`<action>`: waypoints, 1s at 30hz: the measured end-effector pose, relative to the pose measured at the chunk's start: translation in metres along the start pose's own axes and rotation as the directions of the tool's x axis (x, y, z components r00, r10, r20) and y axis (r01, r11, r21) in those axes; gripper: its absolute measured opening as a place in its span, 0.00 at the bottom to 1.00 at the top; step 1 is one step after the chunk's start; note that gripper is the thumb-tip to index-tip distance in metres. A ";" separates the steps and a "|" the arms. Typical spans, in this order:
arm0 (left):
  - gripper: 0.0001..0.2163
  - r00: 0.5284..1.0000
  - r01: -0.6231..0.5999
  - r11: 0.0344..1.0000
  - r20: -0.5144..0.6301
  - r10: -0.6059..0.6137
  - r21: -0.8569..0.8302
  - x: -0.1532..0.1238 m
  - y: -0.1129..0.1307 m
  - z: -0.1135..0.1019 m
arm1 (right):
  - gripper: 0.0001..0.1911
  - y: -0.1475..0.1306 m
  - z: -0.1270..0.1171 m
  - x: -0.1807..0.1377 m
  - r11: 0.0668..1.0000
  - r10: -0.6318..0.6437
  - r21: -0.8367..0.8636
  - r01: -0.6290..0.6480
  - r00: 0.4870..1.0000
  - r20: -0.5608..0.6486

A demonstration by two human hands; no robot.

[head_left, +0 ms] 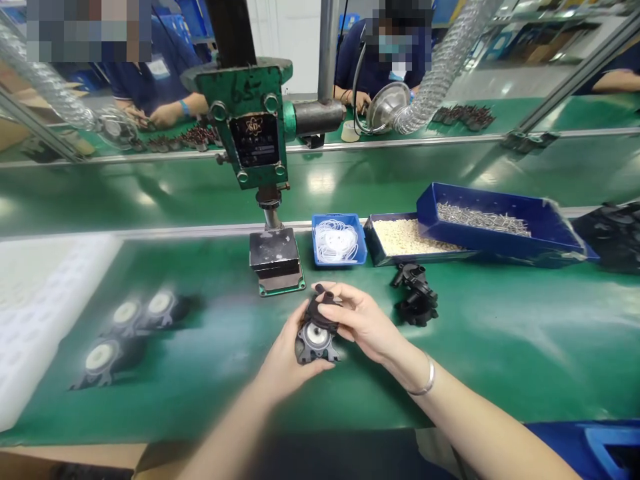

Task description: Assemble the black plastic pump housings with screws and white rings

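The grey part [317,337] with a white middle is over the bench [360,407], in front of the press [255,130]. It looks hard, stiff and quite light, so its sides should be good to grip. The left hand [285,358] curls round it and holds on. The right hand [369,325] pinches the black cap [313,312] with thumb and fingers.

Glossy green benches in a bright workroom

Across the foreground, a shiny green bench [500,373], with a pale metal rail [150,232] along its back. Farther off, a second green bench [530,117], and white patches of reflected light on the green between. Slanting metal frame bars [570,77] to either side; silvery ribbed ducts [447,63] at upper left and upper right. Behind, a plain white wall panel [297,47]. At upper right, pale, gleaming floor [547,73] beside blurred brown boxes [543,48].
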State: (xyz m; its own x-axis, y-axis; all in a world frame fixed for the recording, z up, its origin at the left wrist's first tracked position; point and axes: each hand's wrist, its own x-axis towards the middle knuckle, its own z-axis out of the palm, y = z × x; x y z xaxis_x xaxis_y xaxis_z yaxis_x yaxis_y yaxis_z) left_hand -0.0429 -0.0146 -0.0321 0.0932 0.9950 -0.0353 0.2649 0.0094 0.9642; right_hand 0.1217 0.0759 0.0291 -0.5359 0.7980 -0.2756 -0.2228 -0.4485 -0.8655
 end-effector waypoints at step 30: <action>0.31 0.951 -0.306 0.941 0.007 0.309 0.142 0.004 -0.014 0.000 | 0.14 0.042 -0.008 -0.015 0.561 -0.375 -0.721 0.406 0.902 0.216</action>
State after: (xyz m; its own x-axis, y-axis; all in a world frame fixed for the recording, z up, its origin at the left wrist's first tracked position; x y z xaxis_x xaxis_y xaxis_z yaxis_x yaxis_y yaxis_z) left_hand -0.0463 -0.0105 -0.0458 0.1771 0.9486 0.2622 0.3569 -0.3102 0.8812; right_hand 0.1269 0.0487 -0.0068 -0.5751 0.8010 0.1664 0.2449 0.3627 -0.8992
